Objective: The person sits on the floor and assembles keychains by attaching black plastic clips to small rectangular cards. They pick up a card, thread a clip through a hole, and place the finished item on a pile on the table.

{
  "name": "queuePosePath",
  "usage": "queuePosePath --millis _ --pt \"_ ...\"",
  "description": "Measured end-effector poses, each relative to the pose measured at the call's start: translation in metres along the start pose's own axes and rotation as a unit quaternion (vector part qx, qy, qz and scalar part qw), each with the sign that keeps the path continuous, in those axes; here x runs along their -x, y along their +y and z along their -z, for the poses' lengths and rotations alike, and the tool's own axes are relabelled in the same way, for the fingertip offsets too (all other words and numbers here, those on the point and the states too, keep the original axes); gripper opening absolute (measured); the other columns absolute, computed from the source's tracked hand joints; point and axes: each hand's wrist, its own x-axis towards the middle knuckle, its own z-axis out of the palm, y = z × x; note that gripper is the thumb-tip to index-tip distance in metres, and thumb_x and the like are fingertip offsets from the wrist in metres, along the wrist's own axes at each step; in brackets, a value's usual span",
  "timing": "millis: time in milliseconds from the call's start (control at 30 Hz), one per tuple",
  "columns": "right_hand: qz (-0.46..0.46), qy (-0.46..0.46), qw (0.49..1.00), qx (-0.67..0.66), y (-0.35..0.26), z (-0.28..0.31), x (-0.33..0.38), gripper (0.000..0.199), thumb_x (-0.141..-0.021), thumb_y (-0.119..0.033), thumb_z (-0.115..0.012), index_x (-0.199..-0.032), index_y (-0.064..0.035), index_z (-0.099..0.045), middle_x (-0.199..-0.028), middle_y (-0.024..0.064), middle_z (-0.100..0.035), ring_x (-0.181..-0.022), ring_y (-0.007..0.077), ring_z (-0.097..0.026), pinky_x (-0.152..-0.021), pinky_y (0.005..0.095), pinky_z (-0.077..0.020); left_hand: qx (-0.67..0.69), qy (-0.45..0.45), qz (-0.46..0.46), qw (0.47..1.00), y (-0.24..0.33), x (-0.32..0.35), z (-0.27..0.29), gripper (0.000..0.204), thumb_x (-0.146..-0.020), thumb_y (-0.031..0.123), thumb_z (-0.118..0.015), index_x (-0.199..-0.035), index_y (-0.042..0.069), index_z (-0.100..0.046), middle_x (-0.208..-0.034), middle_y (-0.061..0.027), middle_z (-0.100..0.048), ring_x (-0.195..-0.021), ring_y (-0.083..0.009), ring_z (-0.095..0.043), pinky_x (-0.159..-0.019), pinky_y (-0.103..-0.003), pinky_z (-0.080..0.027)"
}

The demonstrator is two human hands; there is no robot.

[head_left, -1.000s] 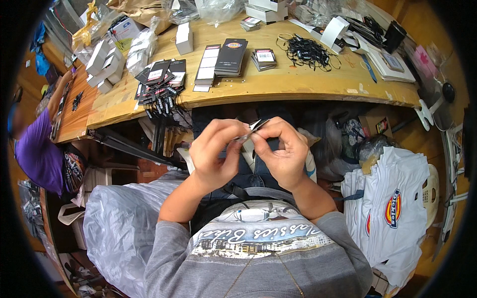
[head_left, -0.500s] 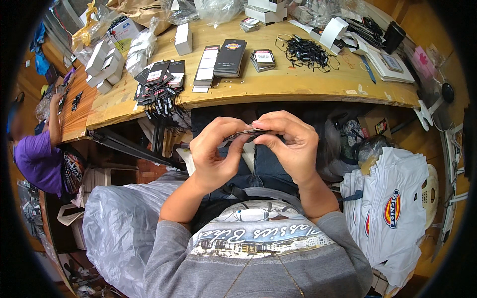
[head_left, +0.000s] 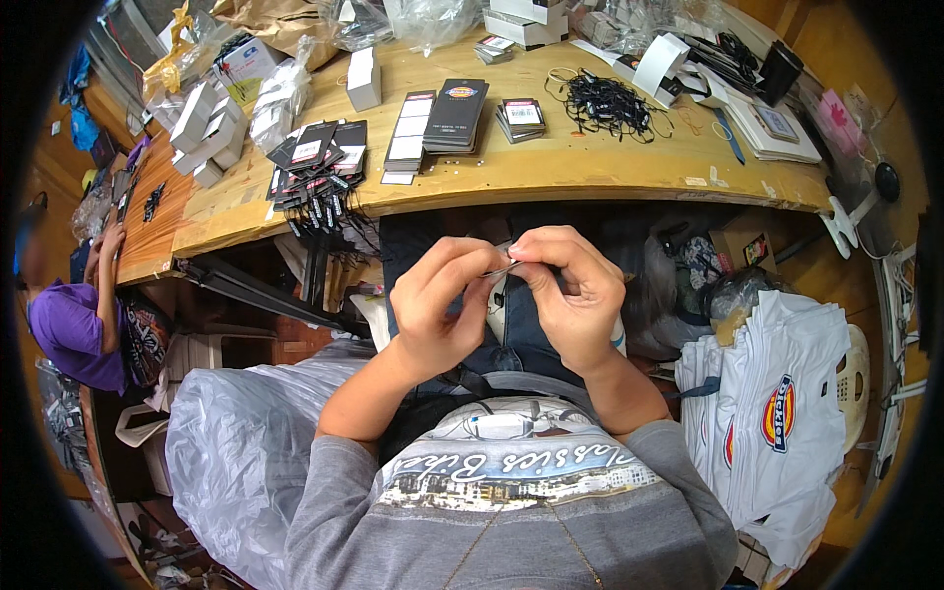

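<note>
Our left hand (head_left: 440, 307) and right hand (head_left: 567, 295) meet in front of our chest, fingertips pinched narrow around a thin, pale strip (head_left: 503, 267) held level between them; it is too small to say what it is, though it may be a tag fastener or a slim card; the strip hangs over our lap, below the near edge of the wooden table (head_left: 590, 167) and not touching it.

Under the hands lies dark blue cloth (head_left: 531, 324), perhaps a garment across our knees; to our left a large grey plastic bag (head_left: 246, 442) bulges beside our elbow; to our right a stack of folded white shirts (head_left: 777, 413) sits in a pale basket.

On the table, a fan of black tags with strings (head_left: 320, 167) spills over the near edge at the left; further in stand a tall pile of dark tags (head_left: 454, 113), a row of white labels (head_left: 408, 138), a small stack of cards (head_left: 521, 116) and a tangle of black cords (head_left: 605, 98).

We judge the work to be mid-way; many tags lie ready, many cords remain loose, and the piece in our fingers is not yet set down.

At the far left another person in a purple top (head_left: 69, 329) sits at a second table.
</note>
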Motion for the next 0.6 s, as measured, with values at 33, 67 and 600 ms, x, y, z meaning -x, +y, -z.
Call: queuePosePath --millis 33,67,600 --pt "0.002 0.002 1.000 0.001 0.002 0.001 -0.001 0.017 -0.060 0.009 -0.062 -0.073 0.0007 -0.056 -0.074 0.0083 -0.058 -0.068 0.0172 -0.056 -0.060 0.0237 -0.0441 0.066 -0.032 0.027 0.997 -0.005 -0.001 0.004 0.018 -0.061 -0.007 -0.057 -0.079 -0.003 -0.053 -0.075 -0.0122 -0.055 -0.066 -0.0197 -0.055 -0.058 -0.025 -0.044" --pt "0.003 0.003 1.000 0.003 0.004 0.003 -0.001 0.017 -0.059 0.009 -0.062 -0.073 0.0007 -0.056 -0.074 0.0082 -0.058 -0.068 0.0173 -0.056 -0.060 0.0239 -0.0440 0.132 -0.064 0.053 0.988 -0.008 -0.003 0.007 0.017 -0.065 -0.003 -0.058 -0.081 -0.004 -0.053 -0.076 -0.0117 -0.056 -0.069 -0.0186 -0.055 -0.063 -0.026 -0.045" --pt "0.025 -0.207 0.977 -0.044 0.014 0.013 -0.007 0.017 -0.066 0.006 -0.057 -0.077 -0.0032 -0.048 -0.080 0.0072 -0.046 -0.073 0.0160 -0.048 -0.062 0.0245 -0.0405 0.425 -0.027 0.329 0.843 -0.016 -0.010 0.015 0.010 -0.079 0.008 -0.051 -0.080 -0.001 -0.047 -0.074 -0.0114 -0.056 -0.068 -0.0124 -0.053 -0.062 -0.022 -0.043"
